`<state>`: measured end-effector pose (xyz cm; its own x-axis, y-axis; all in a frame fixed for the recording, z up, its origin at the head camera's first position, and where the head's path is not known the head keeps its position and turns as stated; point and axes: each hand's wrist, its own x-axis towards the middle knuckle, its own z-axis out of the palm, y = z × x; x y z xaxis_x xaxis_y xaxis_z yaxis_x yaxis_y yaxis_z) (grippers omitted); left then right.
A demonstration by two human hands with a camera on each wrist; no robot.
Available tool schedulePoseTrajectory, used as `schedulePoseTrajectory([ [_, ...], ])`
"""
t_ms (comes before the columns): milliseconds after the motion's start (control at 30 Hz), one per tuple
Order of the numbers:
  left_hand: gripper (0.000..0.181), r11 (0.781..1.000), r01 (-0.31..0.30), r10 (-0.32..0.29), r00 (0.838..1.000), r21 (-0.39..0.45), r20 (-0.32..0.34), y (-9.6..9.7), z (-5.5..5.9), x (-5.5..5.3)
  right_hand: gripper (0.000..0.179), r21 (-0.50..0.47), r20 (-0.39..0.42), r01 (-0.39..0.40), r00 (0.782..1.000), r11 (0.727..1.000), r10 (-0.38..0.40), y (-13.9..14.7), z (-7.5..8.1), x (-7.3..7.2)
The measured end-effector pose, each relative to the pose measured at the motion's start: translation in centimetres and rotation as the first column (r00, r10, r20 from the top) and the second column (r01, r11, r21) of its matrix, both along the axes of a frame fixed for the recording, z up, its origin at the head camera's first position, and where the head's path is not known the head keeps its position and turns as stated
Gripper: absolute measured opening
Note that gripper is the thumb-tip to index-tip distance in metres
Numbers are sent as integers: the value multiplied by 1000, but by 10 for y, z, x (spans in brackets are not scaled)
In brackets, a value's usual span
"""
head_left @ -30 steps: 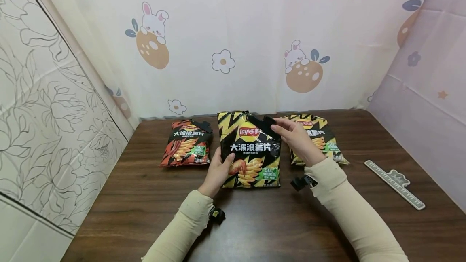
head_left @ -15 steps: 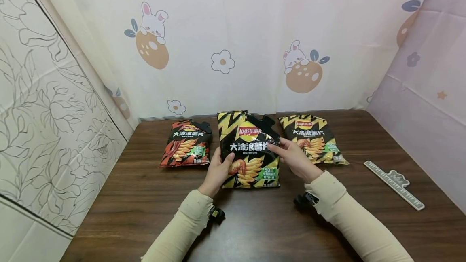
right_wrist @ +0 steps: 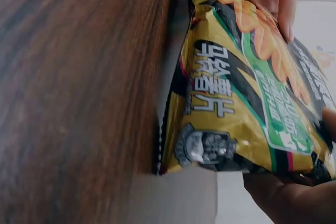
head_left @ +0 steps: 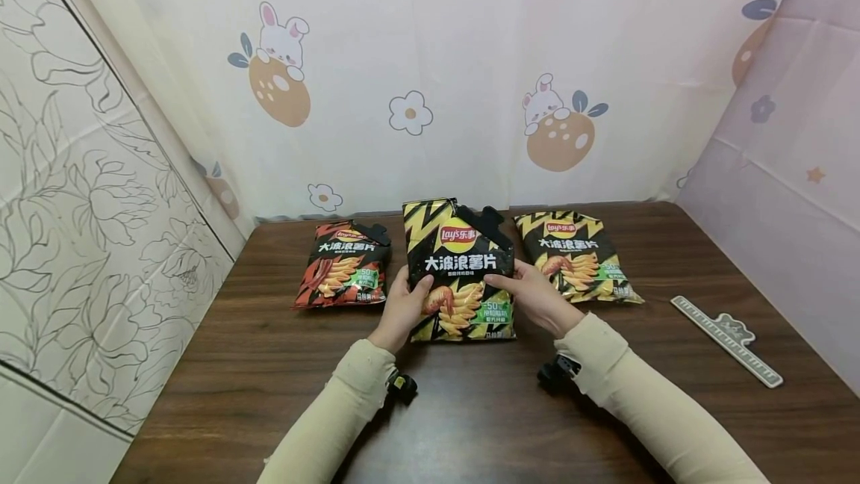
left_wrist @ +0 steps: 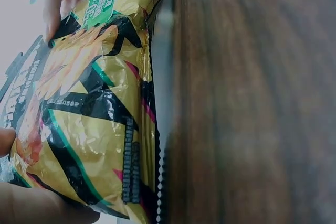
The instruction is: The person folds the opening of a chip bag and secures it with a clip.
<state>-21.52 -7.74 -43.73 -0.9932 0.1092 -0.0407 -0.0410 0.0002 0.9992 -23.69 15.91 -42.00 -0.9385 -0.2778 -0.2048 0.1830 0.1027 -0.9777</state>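
Both hands hold a yellow-and-black Lay's chip bag (head_left: 453, 312) upright in the middle of the head view. My left hand (head_left: 398, 312) grips its left side, thumb on the front and fingers behind. On the opposite side my right hand (head_left: 534, 296) grips it the same way. A black bag clip (head_left: 490, 227) sits aslant across the bag's folded top right corner. In the left wrist view, the bag's crimped bottom edge (left_wrist: 158, 182) is close over the table. The right wrist view shows the bag's lower front (right_wrist: 236, 87), with right-hand fingers (right_wrist: 299, 200) at its side.
A red chip bag (head_left: 343, 275) with a black clip (head_left: 372, 233) lies at the back left of the wooden table (head_left: 269, 394). Another yellow-and-black chip bag (head_left: 571, 264) lies at the back right. A pale ruler-like bag clip (head_left: 728, 342) lies at the right. A printed curtain (head_left: 470, 148) hangs behind.
My right hand has slid down from the black clip at the top right corner to the bag's right side. The bag has risen slightly; my left hand keeps its grip.
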Motion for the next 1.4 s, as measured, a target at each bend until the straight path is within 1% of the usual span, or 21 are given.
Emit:
schedulePoseTrajectory([
  [67,48,1000,-3,3,1000,-2,10,1,1,-2,61,-19,4,8,1000,1000,-8,-1,0,-1],
  [200,48,1000,-13,14,1000,-27,22,1,2,-7,65,-30,38,48,998,998,-46,-4,-1,-5],
  [300,51,998,-17,19,1000,-64,22,0,1,-10,66,-41,56,74,996,996,-71,-7,-2,-9],
  [467,54,997,-29,31,999,-67,35,-1,2,-16,65,-65,61,102,993,993,-98,-12,-2,-14],
  [567,53,998,-43,45,998,-53,41,-1,1,-20,63,-78,60,120,992,990,-115,-14,-2,-18],
  [700,56,993,-75,79,996,-89,42,-2,0,-24,61,-78,55,138,990,987,-134,-15,-3,-24],
  [867,64,986,-98,105,993,-138,45,-4,0,-23,58,-46,41,142,989,989,-140,-16,-5,-32],
  [1033,69,982,-84,93,995,-168,47,-5,1,-20,61,-50,28,134,991,990,-133,-17,-5,-37],
  [1167,74,976,-82,96,994,-201,59,-5,0,-18,63,-70,48,131,991,989,-127,-18,-7,-42],
  [1300,77,970,-71,90,993,-232,74,-5,-1,-17,63,-54,65,145,988,988,-142,-20,-9,-46],
  [1400,76,971,-55,76,994,-234,84,-4,0,-18,64,-31,70,153,986,988,-151,-21,-10,-49],
])
